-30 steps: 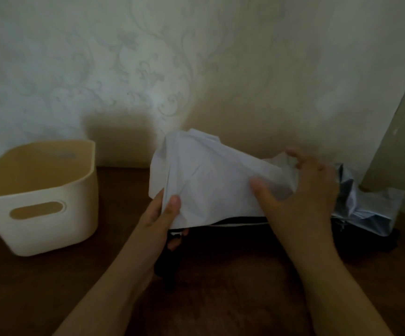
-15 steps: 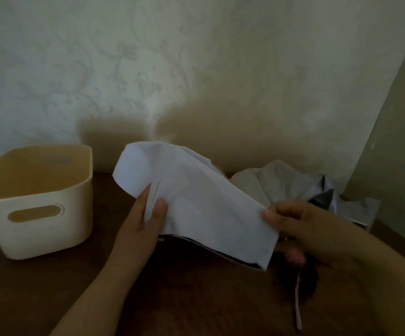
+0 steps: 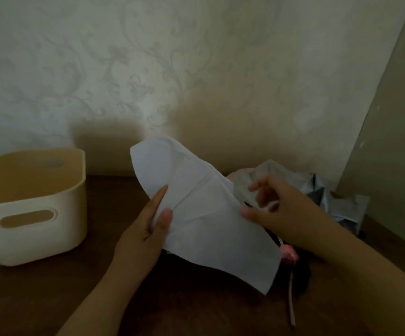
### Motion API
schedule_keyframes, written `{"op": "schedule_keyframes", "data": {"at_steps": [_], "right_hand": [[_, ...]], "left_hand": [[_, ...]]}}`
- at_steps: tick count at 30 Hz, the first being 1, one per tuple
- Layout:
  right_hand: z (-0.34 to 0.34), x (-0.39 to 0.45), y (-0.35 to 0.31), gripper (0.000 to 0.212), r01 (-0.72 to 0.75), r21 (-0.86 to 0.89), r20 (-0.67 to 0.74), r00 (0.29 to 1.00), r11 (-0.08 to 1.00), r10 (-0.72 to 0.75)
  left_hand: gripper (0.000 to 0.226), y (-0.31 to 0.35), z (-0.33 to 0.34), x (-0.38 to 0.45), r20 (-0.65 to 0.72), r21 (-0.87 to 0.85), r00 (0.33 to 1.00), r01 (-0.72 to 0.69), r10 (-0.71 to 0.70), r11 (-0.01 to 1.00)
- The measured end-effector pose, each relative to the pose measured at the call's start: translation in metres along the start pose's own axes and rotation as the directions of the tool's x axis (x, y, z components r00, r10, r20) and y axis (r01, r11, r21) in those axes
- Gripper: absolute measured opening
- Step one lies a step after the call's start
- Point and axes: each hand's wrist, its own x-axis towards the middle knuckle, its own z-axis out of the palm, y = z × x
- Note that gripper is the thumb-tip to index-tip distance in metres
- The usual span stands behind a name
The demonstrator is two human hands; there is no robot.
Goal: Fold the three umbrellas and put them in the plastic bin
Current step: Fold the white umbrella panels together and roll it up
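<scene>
A white umbrella (image 3: 206,214) with a dark inner side is held above the brown table, its canopy gathered into a flat fold that slants down to the right. My left hand (image 3: 145,229) pinches the canopy's left edge between thumb and fingers. My right hand (image 3: 276,209) grips the fabric at its right side with curled fingers. A pink strap (image 3: 291,287) hangs from the umbrella's lower right end. A grey umbrella (image 3: 330,195) lies crumpled behind my right hand. The cream plastic bin (image 3: 34,229) stands at the left, with nothing visible inside.
The brown wooden table (image 3: 51,299) ends at a patterned wall (image 3: 148,69) at the back. A plain panel (image 3: 395,141) rises at the right, close behind the grey umbrella.
My right hand moved up and left along the white canopy to a new grip. The fold turned steeper, and the pink strap end now shows below it. My left hand kept its hold.
</scene>
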Motion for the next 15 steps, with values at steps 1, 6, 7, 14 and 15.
{"op": "schedule_keyframes", "data": {"at_steps": [1, 6, 7, 14, 15], "right_hand": [[0.001, 0.005, -0.008, 0.029, 0.062, 0.057, -0.053, 0.997, 0.996, -0.059], [0.014, 0.027, -0.029, 0.026, 0.127, 0.106, -0.014, 0.992, 0.986, -0.126], [0.017, 0.028, -0.030, 0.026, 0.141, 0.162, -0.066, 0.989, 0.977, -0.132], [0.030, 0.038, -0.018, 0.043, -0.060, 0.127, -0.150, 0.985, 0.990, 0.079], [0.029, 0.037, -0.019, 0.044, -0.053, 0.112, -0.114, 0.991, 0.992, 0.066]], "left_hand": [[0.039, 0.000, 0.000, 0.000, 0.002, 0.015, 1.000, -0.003, 0.003, 1.000], [0.037, -0.001, 0.000, 0.000, -0.008, 0.003, 1.000, -0.019, 0.019, 1.000], [0.037, -0.001, -0.001, 0.000, -0.020, -0.015, 1.000, -0.019, 0.018, 1.000], [0.055, 0.002, 0.004, 0.000, -0.014, -0.058, 1.000, -0.003, 0.002, 0.998], [0.058, 0.001, 0.004, 0.000, -0.018, -0.072, 1.000, 0.000, -0.001, 0.997]]}}
